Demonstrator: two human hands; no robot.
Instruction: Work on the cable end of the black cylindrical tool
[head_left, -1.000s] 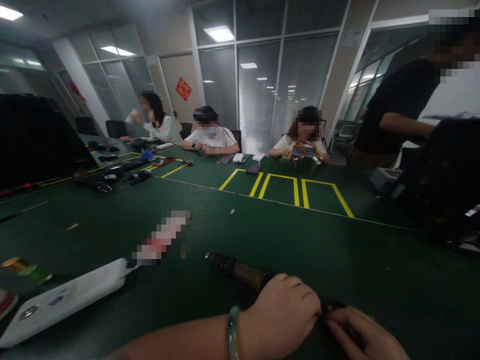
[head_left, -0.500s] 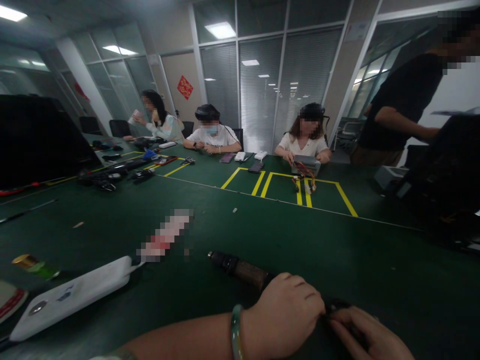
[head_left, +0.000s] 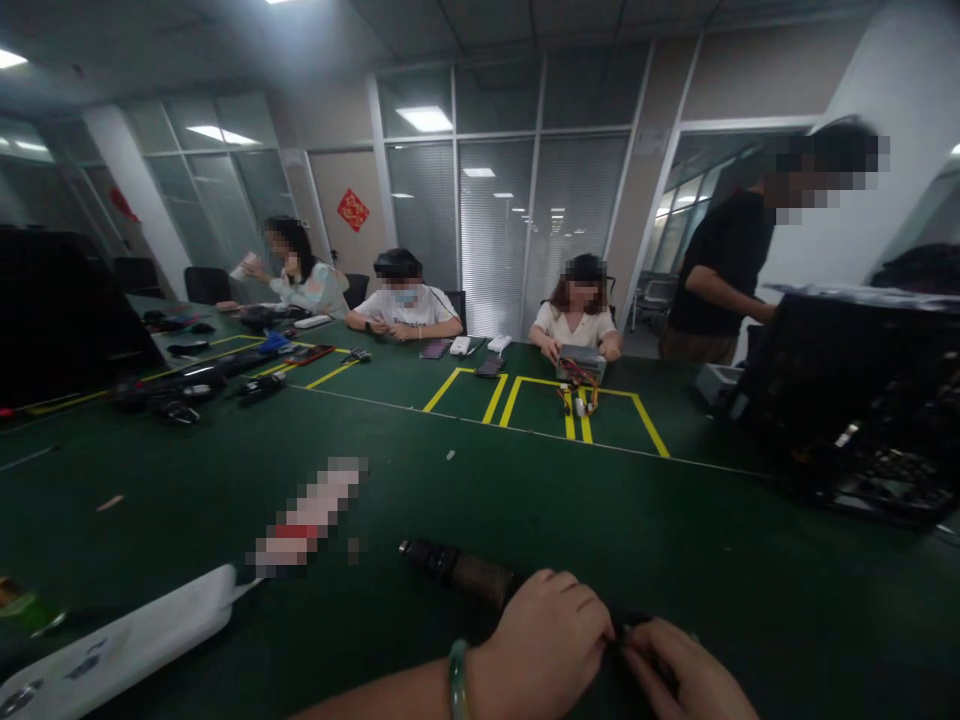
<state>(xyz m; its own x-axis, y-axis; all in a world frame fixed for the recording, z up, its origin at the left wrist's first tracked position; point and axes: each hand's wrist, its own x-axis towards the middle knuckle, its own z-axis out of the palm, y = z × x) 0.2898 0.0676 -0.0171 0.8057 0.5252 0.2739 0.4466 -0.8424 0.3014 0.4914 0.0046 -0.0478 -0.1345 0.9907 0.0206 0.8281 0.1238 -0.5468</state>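
Observation:
My left hand (head_left: 551,640), with a green bangle (head_left: 457,680) at its wrist, is closed over the rear of an electric screwdriver (head_left: 480,580). This dark, cylindrical tool lies on the green table, its metal tip pointing left. Beside those fingertips, my right hand (head_left: 682,670) is closed in a pinch on a dark, thin piece at the tool's tail end. That piece is mostly hidden by the fingers, so I cannot tell its kind. A white, long device (head_left: 127,640) lies to the left, a pixelated strip (head_left: 315,520) beyond it.
A small bottle with green liquid (head_left: 34,610) stands at the left edge. Yellow tape (head_left: 652,425) marks the far half of the table (head_left: 600,520). Black equipment (head_left: 847,410) stands at right, a dark screen (head_left: 67,310) at left. Several people sit or stand beyond, one handling a grey box with wires (head_left: 581,365).
The view has tilted up and shifted right. Both hands keep nearly the same place at the electric screwdriver, close together.

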